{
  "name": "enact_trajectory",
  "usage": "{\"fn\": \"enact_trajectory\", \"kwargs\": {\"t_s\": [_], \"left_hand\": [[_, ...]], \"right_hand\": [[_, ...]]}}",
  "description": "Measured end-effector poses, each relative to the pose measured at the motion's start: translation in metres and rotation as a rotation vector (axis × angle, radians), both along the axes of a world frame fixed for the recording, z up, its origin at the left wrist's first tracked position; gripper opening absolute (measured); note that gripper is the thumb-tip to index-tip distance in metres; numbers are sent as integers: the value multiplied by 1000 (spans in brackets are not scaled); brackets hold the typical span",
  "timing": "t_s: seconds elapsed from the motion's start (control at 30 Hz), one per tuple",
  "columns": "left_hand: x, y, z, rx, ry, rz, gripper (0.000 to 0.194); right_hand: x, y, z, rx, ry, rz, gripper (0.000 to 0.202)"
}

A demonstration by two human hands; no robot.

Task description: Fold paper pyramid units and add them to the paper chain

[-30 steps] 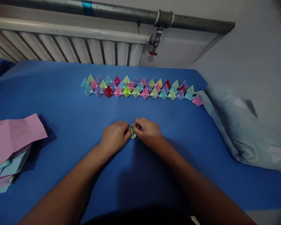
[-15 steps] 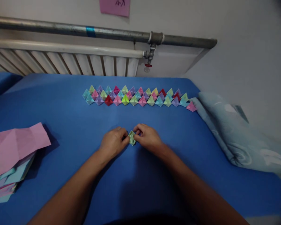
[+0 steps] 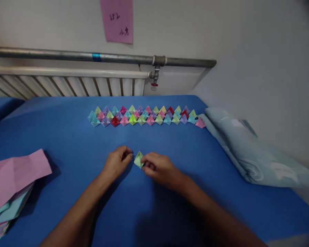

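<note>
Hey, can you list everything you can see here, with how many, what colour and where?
Small folded paper piece: one, pale green, in the right hand's grip
Lined-up folded pieces: dozens, mixed colours, in staggered rows across the far side
Loose paper sheets: several, pink on top, light blue and others below, left edge
Folded cloth: one, grey-blue with pale patterns, right
Blue surface: one, beneath the folded pieces
Wall note: one, pink, handwritten, above the pipe
Pipe: one, grey with a blue band, along the wall
Radiator: one, white, below the pipe
Valve handle: one, red, at the radiator's right end
Hands: two, left empty, right holding the pale green piece
</note>
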State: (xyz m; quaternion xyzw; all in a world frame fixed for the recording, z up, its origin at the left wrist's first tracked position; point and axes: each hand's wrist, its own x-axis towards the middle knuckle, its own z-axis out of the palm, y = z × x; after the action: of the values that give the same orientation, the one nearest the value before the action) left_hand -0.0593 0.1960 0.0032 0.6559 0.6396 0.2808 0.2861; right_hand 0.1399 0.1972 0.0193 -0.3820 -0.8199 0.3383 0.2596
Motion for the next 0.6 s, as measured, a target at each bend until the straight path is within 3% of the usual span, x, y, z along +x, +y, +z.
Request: {"fn": "enact_trajectory", "kwargs": {"t_s": [0.17, 0.33, 0.6], "left_hand": [[-3, 0, -8, 47, -24, 15, 28], [-4, 4, -15, 63, -23, 14, 28], [-4, 4, -12, 45, 7, 17, 29]], "right_hand": [[-9, -13, -4, 247, -245, 11, 11], [-10, -12, -8, 359, -428, -1, 10], [6, -3, -4, 498, -340, -121, 12]]}}
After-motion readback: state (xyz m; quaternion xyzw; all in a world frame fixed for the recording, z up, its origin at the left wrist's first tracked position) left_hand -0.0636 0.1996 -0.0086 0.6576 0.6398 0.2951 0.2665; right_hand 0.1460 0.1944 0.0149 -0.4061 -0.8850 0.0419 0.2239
